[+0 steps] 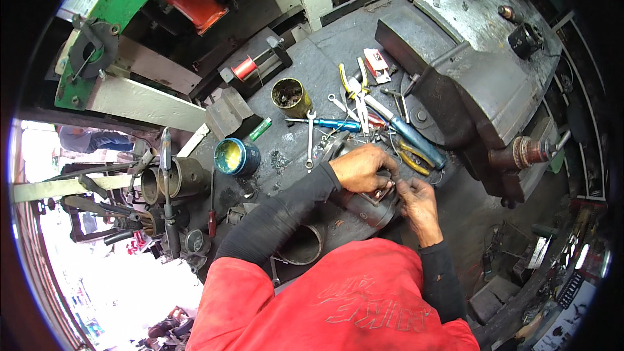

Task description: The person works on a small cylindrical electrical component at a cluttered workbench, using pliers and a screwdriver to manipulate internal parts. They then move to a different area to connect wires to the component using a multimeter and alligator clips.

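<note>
Both my hands meet over a dark, rounded metal housing (369,211) at the near edge of the workbench. My left hand (361,168) is closed, its fingers curled down over a small fitting on top of the housing. From the other side my right hand (420,207) pinches thumb and fingers together close to the left fingertips. Whatever tiny part lies in either grip is hidden by the fingers. Just beyond the hands are yellow-handled pliers (414,158), a blue-handled tool (416,140), a combination wrench (310,140) and a blue screwdriver (335,124).
A large bench vise (455,107) takes up the right side. Left of the tools stand a yellow can (290,95) of dark stuff and a blue tub (235,156) of yellowish grease. A wire spool (246,68) sits farther back. An open metal ring (303,246) lies below my left forearm.
</note>
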`<state>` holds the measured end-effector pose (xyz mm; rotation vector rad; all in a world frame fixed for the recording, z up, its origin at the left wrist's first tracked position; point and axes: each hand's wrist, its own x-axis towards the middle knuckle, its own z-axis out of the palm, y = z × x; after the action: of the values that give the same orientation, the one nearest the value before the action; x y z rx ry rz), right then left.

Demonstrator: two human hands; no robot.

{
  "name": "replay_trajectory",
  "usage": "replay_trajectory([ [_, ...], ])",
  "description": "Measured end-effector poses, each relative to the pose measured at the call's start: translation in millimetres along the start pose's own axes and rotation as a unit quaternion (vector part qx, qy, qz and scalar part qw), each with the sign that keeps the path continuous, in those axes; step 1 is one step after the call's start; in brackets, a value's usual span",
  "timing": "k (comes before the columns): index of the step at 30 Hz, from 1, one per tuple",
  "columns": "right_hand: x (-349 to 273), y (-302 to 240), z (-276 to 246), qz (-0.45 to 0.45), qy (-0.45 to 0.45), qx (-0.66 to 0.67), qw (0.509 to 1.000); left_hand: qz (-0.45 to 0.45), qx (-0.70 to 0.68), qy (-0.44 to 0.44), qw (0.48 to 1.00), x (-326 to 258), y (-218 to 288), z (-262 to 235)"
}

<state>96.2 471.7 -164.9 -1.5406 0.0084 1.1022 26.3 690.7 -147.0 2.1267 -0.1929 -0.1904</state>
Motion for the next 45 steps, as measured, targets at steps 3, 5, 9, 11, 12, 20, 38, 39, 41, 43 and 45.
replay_trajectory([
  [3, 19.9, -47.4, 4.3, -0.205, 0.087, -0.146, 0.964, 0.032, 0.015, 0.031, 0.999, -1.9, 0.0, 2.2],
  [5, 44.9, -88.9, 18.0, -0.338, 0.049, -0.258, 0.904, 0.018, 0.001, 0.022, 1.000, -3.4, 1.0, 2.7],
  [9, 120.0, -121.3, 106.0, -0.479, -0.121, -0.521, 0.696, 0.019, -0.014, 0.022, 0.999, -4.2, 1.8, 2.1],
  [11, 141.5, -118.4, 144.1, -0.414, -0.181, -0.674, 0.584, 0.032, -0.009, 0.036, 0.999, -5.1, 1.3, 2.9],
  [12, 149.4, -116.3, 157.9, -0.359, -0.194, -0.749, 0.522, 0.035, -0.022, 0.041, 0.998, -5.9, 0.6, 4.0],
  [20, 162.7, -110.8, 186.5, -0.366, -0.196, -0.831, 0.369, 0.048, -0.002, 0.113, 0.992, -4.5, -7.4, 17.7],
  [38, -53.6, -65.1, -49.2, -0.418, 0.132, -0.357, 0.825, 0.018, 0.005, 0.013, 1.000, -1.4, 7.4, -2.1],
  [39, -68.5, -47.2, -59.5, -0.374, 0.143, -0.331, 0.854, -0.004, -0.003, 0.004, 1.000, -0.6, 10.4, -3.4],
  [41, -88.2, -16.6, -69.9, -0.313, 0.176, -0.287, 0.888, -0.021, -0.021, -0.001, 1.000, 0.9, 16.2, -5.4],
  [43, -98.0, 3.7, -74.5, -0.294, 0.168, -0.276, 0.900, -0.048, -0.030, -0.027, 0.998, 2.9, 20.7, -7.3],
  [45, -101.5, 15.1, -75.0, -0.290, 0.167, -0.291, 0.896, -0.028, -0.023, -0.030, 0.999, 5.4, 23.4, -8.9],
])
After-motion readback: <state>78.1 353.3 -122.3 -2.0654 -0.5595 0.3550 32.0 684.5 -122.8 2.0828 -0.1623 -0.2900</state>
